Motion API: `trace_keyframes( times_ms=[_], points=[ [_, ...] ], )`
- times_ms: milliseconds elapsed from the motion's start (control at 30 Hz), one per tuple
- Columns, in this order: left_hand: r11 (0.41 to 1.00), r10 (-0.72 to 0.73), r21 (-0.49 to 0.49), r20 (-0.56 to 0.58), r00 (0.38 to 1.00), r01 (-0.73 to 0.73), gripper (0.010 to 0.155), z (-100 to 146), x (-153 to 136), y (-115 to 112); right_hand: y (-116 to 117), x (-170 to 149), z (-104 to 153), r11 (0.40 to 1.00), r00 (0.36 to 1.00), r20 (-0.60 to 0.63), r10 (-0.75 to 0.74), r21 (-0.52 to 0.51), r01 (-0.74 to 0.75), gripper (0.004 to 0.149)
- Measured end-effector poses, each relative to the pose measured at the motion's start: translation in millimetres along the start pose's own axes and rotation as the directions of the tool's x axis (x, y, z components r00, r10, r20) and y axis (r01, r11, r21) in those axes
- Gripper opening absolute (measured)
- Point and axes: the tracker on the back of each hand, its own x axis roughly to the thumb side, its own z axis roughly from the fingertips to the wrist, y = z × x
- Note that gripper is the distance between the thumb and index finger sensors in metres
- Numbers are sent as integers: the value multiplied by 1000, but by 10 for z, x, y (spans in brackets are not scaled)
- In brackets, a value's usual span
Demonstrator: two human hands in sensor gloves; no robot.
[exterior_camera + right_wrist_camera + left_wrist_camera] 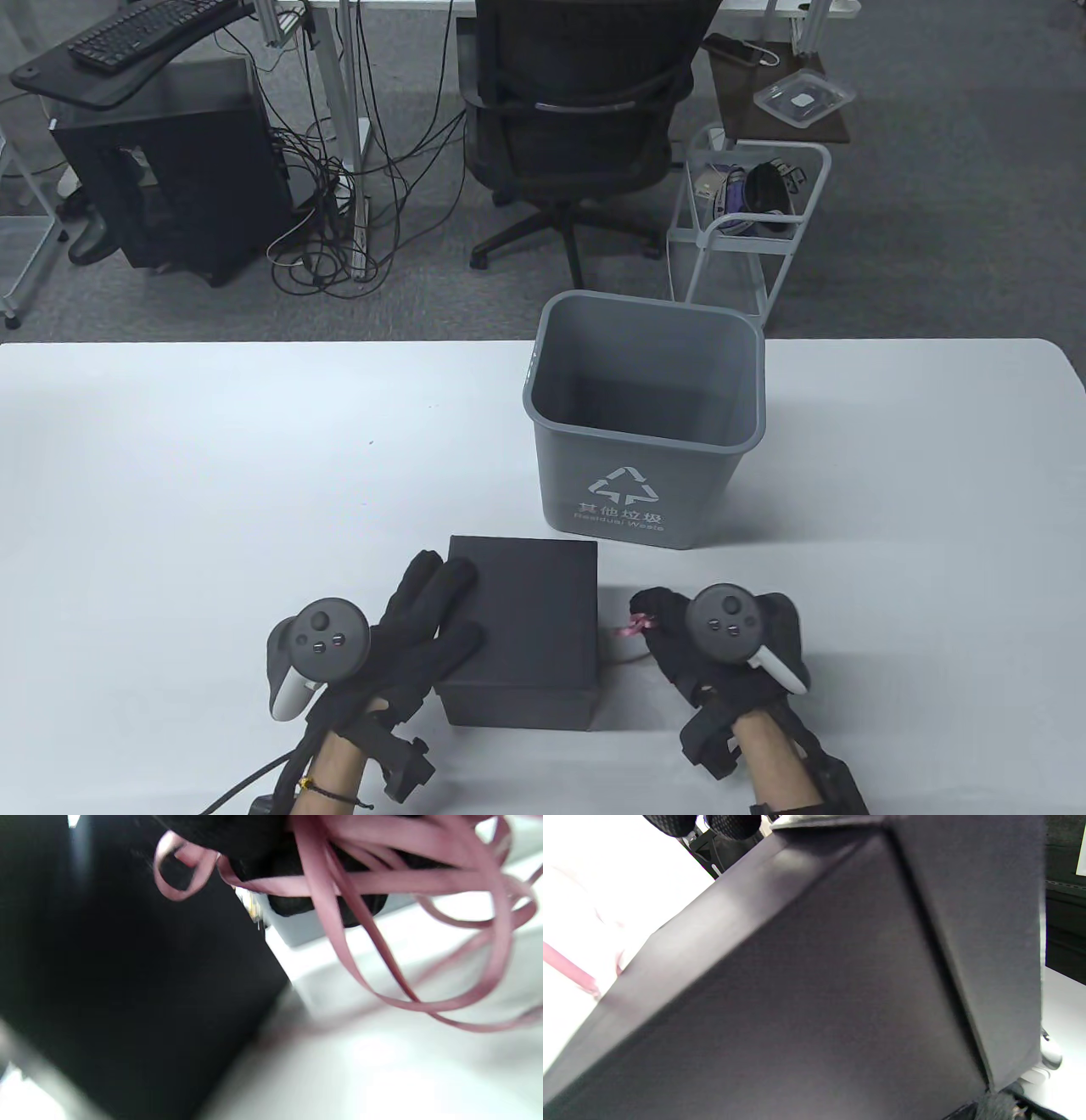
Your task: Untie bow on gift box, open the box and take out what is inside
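Observation:
A black gift box (522, 628) sits lid-on near the table's front edge and fills the left wrist view (814, 993). My left hand (424, 620) lies on the box's left side, fingers straight across the lid. Just right of the box my right hand (670, 632) grips a bunch of pink ribbon (635, 626). In the right wrist view the ribbon (339, 929) hangs in loose loops from my curled fingers (322, 904) above the table, with the box (127, 984) at the left. No ribbon lies over the lid. A pink strand (568, 971) shows beside the box.
A grey waste bin (645, 424) stands open just behind the box, a little to the right. The white table (212, 475) stretches wide to the left. Beyond the table's far edge are an office chair (577, 127), a wire cart (747, 221) and cables on the floor.

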Motion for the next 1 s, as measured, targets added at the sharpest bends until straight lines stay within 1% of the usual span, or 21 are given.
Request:
trace_keyframes(
  times_ms=[33,67,133,167,200,300,400,533,567,633,667,700,767,800,833,867,900,1000],
  points=[
    [1000,-5,0,0,1000,5,74,-2,-3,2,104,59,-34,993,995,-4,98,61,-97,43],
    [1000,-7,1,0,1000,7,74,-2,-4,2,192,106,-58,974,978,-6,210,91,-209,45],
    [1000,-3,1,-1,1000,3,74,-2,-10,2,304,159,-87,929,938,-1,346,138,-343,52],
    [1000,-1,0,-1,1000,1,74,-2,-9,0,365,214,-86,901,910,8,414,137,-411,58],
    [1000,0,0,-1,1000,0,73,-2,-9,0,377,253,-92,889,896,12,444,120,-442,59],
    [1000,8,2,-2,1000,-8,73,-2,-29,8,408,255,-76,895,899,13,438,84,-437,53],
    [1000,12,1,-3,1000,-12,73,0,-30,7,442,248,-74,893,896,14,444,74,-443,53],
    [1000,14,1,-4,1000,-14,73,-1,-32,9,462,229,-78,852,853,-5,522,63,-520,50],
    [1000,15,1,-4,1000,-15,73,-1,-29,8,447,231,-73,838,838,-16,545,46,-544,46],
    [1000,12,1,-4,1000,-12,73,-1,-29,10,426,235,-72,833,833,-19,552,37,-551,33],
    [1000,13,1,-4,1000,-13,73,-1,-29,10,430,235,-72,835,835,-16,550,40,-549,31],
    [1000,14,1,-5,1000,-14,73,-1,-29,9,436,233,-71,836,837,-13,548,45,-547,31],
    [1000,16,1,-5,1000,-16,73,0,-27,9,423,229,-77,854,858,-2,514,94,-512,35],
    [1000,15,0,-4,1000,-15,73,0,-27,9,423,230,-74,871,879,13,476,128,-474,42],
    [1000,15,0,-4,1000,-15,73,0,-27,10,427,231,-77,874,885,18,466,149,-463,48],
    [1000,16,-1,-3,1000,-16,73,0,-28,9,422,246,-67,862,870,9,493,128,-490,48],
    [1000,22,-2,-3,1000,-22,73,0,-31,9,419,246,-63,860,864,6,503,97,-501,45],
    [999,33,-5,-3,999,-33,73,1,-36,6,428,252,-58,869,871,11,491,69,-491,38]
  ],
)
